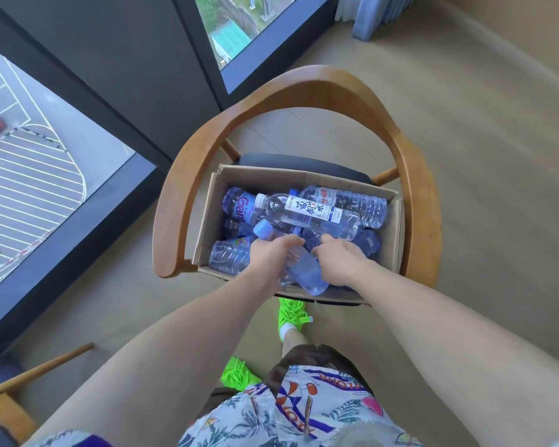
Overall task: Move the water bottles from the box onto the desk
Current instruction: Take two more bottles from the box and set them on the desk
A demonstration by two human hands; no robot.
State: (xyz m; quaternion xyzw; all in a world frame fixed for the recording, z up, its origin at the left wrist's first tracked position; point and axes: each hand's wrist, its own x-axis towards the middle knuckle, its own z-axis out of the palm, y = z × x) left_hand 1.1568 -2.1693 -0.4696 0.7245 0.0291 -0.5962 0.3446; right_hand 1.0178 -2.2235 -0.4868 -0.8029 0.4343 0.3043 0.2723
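An open cardboard box (390, 233) sits on a wooden armchair and holds several clear water bottles lying in a heap. A white-labelled bottle (307, 212) lies across the top. My left hand (271, 253) grips a blue-capped bottle (299, 269) near the box's front, fingers wrapped over its body. My right hand (338, 258) reaches into the box just right of it, fingers curled down among the bottles; what they hold is hidden. No desk is in view.
The armchair's curved wooden back and arms (323, 88) ring the box. Large floor-to-ceiling windows (29, 162) stand at the left and far side. Part of another wooden chair (20, 388) shows at bottom left. My green shoes (289, 312) stand on the beige floor below the box.
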